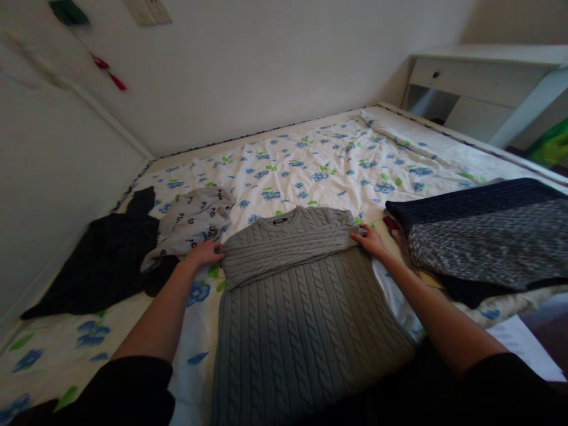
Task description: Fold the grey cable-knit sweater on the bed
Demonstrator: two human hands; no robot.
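A grey-green cable-knit sweater (293, 319) lies flat on the bed in front of me, its neckline away from me. Its sleeves are folded across the chest. My left hand (206, 253) pinches the folded sleeve's edge at the sweater's left side. On the opposite side, my right hand (367, 239) grips the other edge of the folded sleeves, thumb and fingers together. Close beyond my left hand is a light grey garment with black lettering (190, 219), next to a black garment (106, 260).
Folded dark blue and speckled grey knitwear (483, 236) is stacked at the right. A floral sheet (310, 160) covers the bed, which meets the wall at the back and left. A white desk (479, 77) stands at the far right; white paper (528, 346) lies near my right arm.
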